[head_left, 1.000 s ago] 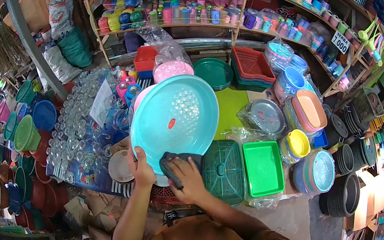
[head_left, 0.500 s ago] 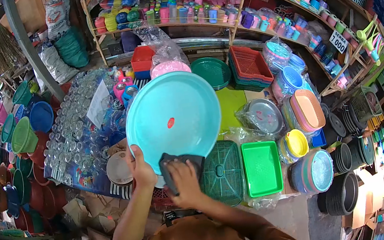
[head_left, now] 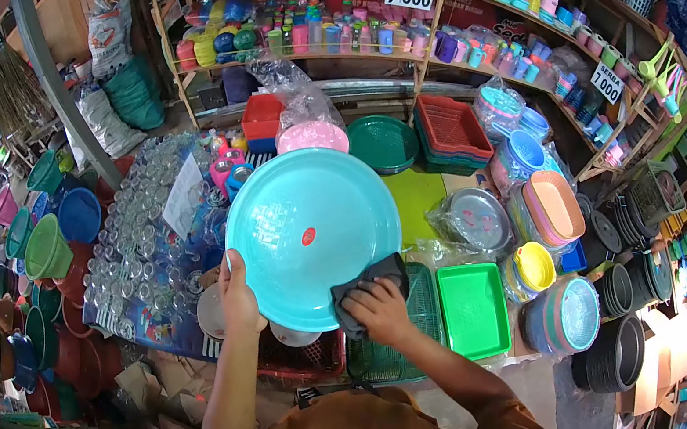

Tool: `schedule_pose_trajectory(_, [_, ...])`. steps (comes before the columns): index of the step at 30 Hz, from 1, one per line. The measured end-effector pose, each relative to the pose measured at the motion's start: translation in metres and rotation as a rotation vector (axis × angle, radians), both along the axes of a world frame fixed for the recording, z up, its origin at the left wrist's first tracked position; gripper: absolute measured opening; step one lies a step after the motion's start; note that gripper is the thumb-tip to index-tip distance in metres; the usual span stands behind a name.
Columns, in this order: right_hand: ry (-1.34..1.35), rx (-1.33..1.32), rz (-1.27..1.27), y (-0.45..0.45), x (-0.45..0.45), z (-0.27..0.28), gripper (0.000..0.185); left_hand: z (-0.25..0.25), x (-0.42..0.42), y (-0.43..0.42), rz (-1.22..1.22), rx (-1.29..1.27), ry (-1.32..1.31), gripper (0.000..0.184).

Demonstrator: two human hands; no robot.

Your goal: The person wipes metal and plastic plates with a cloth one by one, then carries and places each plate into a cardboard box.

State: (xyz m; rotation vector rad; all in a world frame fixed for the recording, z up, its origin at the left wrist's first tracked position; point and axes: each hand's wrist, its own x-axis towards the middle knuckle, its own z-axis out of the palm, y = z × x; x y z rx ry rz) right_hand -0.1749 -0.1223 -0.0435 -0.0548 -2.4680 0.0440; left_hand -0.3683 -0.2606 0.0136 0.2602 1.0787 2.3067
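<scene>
A large round turquoise plastic basin with a small red sticker is held up in front of me, its inside facing me. My left hand grips its lower left rim, thumb on the near side. In my right hand is a bunched black cloth, pressed against the basin's lower right rim. The fingers lie over the cloth. Behind the basin's bottom edge, part of a whitish round item shows above a dark red basket.
Right of the basin lie a green lattice basket, a bright green tray and a yellow bowl stack. Many glass jars cover the table at left. Red trays and a pink basin stand behind.
My right hand has slid the black cloth rightward along the basin's lower rim. The basin sits slightly lower in view, and my left hand keeps its grip.
</scene>
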Motion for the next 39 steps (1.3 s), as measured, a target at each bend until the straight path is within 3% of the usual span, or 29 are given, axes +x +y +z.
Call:
schedule_pose_trajectory(7, [0.008,-0.137,-0.071,-0.046,-0.026,0.014,0.036,0.004,0.013,0.017,-0.028,0.026,-0.048,0.045])
schedule_pose_trajectory(10, [0.000,-0.219,-0.124,-0.056,-0.039,0.019,0.041,-0.016,0.047,0.021,0.027,-0.277,0.128,0.069])
schedule_pose_trajectory(11, [-0.014,-0.290,-0.173,-0.060,-0.044,0.021,0.045,-0.044,0.050,0.022,0.007,-0.364,0.242,0.068])
schedule_pose_trajectory(17, [0.067,-0.269,-0.100,-0.059,-0.048,-0.008,0.042,-0.060,0.033,0.013,0.007,-0.133,-0.067,0.057])
schedule_pose_trajectory(21, [-0.059,-0.109,0.075,-0.010,-0.017,-0.037,0.038,-0.006,-0.001,-0.016,-0.027,-0.165,-0.183,0.055])
schedule_pose_trajectory(23, [-0.057,-0.027,0.146,0.011,-0.009,-0.046,0.029,0.003,-0.018,-0.029,-0.257,-0.304,0.017,0.060])
schedule_pose_trajectory(24, [-0.033,-0.022,0.144,0.011,-0.010,-0.036,0.030,0.008,-0.016,-0.025,-0.205,-0.362,0.003,0.066])
schedule_pose_trajectory(28, [-0.002,-0.101,0.060,-0.006,-0.027,-0.018,0.032,0.004,0.006,-0.010,-0.130,-0.182,-0.101,0.074])
schedule_pose_trajectory(31, [0.026,-0.256,-0.018,-0.037,-0.046,-0.006,0.047,-0.049,0.042,0.007,-0.115,-0.168,0.200,0.067])
schedule_pose_trajectory(35, [0.128,-0.361,-0.029,-0.060,-0.053,-0.018,0.044,-0.060,0.047,0.006,-0.062,-0.136,0.476,0.063])
schedule_pose_trajectory(38, [0.075,-0.336,0.020,-0.056,-0.039,-0.026,0.040,-0.076,0.037,-0.004,-0.006,-0.114,0.256,0.059])
schedule_pose_trajectory(39, [0.028,-0.321,0.045,-0.053,-0.033,-0.027,0.039,-0.072,0.032,-0.008,0.032,-0.061,0.064,0.059])
